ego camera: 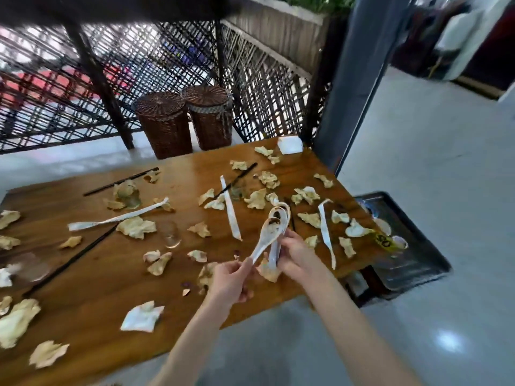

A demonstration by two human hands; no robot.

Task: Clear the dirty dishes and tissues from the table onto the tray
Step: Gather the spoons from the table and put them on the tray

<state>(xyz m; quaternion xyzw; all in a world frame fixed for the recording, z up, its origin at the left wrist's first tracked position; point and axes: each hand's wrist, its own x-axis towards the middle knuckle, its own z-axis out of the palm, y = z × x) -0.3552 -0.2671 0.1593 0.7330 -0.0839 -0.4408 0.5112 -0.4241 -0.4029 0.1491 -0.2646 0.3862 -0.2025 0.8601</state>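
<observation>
My left hand (pixel 231 280) pinches the handle of a white ceramic soup spoon (pixel 269 232) with brown residue in its bowl. My right hand (pixel 294 253) grips other white spoons (pixel 281 215) upright, together with a crumpled tissue (pixel 268 270). Both hands are over the wooden table (pixel 92 288), near its right front edge. Several crumpled tissues lie scattered on the table, such as a tissue (pixel 136 227) at the middle. White chopstick wrappers (pixel 230 208) and black chopsticks (pixel 69 260) lie among them. A dark tray (pixel 418 263) sits lower, past the table's right edge.
Clear glasses (pixel 172 234) lie on the table at centre and at the left. Two wicker baskets (pixel 184 121) stand behind the table by a lattice fence. A grey pillar (pixel 351 87) rises at the table's far right corner. Grey floor spreads to the right.
</observation>
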